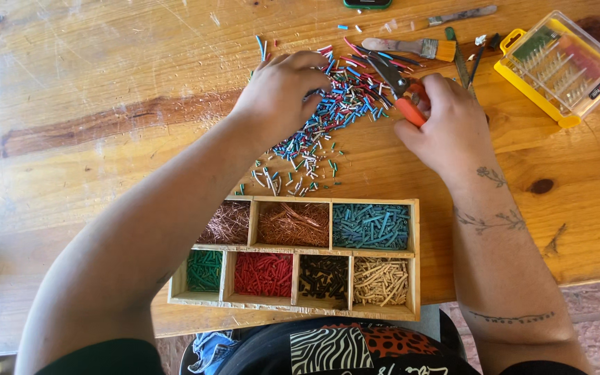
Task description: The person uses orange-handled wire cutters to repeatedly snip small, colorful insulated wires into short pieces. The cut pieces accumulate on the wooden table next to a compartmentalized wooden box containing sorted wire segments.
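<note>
Near, a sorting tray (415, 257). Beyond, the left hand (279, 94) pinches among light, slippery sleeve bits (328, 118), best nipped endwise; the right hand (446, 125) grips pliers (401, 90).

Orange-handled pliers (403, 95) in the right hand (446, 125), over a heap of cut wire-insulation bits (328, 118) mixed blue, red, green, white and black on a honey-brown wooden table (92, 104) streaked with darker grain. In the pale wooden sorting tray (414, 257): coppery strands (293, 223) in two upper cells, blue pieces (371, 226) beside them, then green (205, 270), red (264, 273), black (323, 276) and beige (380, 280) along the lower row. Yellow-framed clear case (562, 66) with what look like silvery bits inside, tan-bristled small brush (418, 47), and zebra-striped plus leopard-spotted patches on dark clothing (355, 347).
</note>
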